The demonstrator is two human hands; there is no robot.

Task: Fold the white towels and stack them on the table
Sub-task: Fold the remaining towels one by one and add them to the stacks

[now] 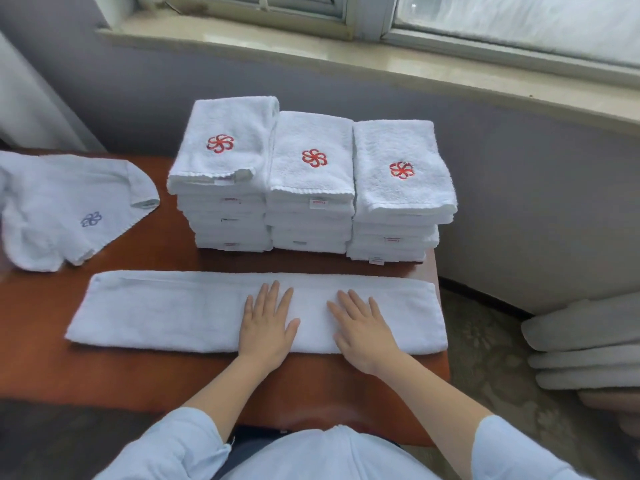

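On the reddish-brown table [104, 375] in front of me, a long towel [156, 310] lies folded into a narrow white strip running left to right, its right end reaching the table's right edge. Both my hands rest flat on it, palms down, fingers straight and a little spread, holding nothing. My left hand [266, 327] presses on the middle of the strip. My right hand [363, 332] lies just beside it toward the right, with a bare stretch of towel between the two thumbs.

Behind the strip, at the far side of the table, three stacks of folded white towels stand side by side, touching. The left stack [225, 174] looks the tallest, the middle stack [311, 181] sits against it, and the right stack [401, 199] stands by the table's right edge. Each top towel shows a red pinwheel emblem, and small labels peek from the folded edges facing me.

At the far left a loose towel [52, 202] lies rumpled and unfolded, with a bluish-grey emblem [91, 219] of the same shape on it. It is apart from the stacks and near the strip's left end.

Pale blue sleeves [180, 445] cover my upper arms. Beyond the table is a grey wall under a windowsill [311, 46]. To the right, off the table, sits a blurred pile of pale cloth [585, 341].
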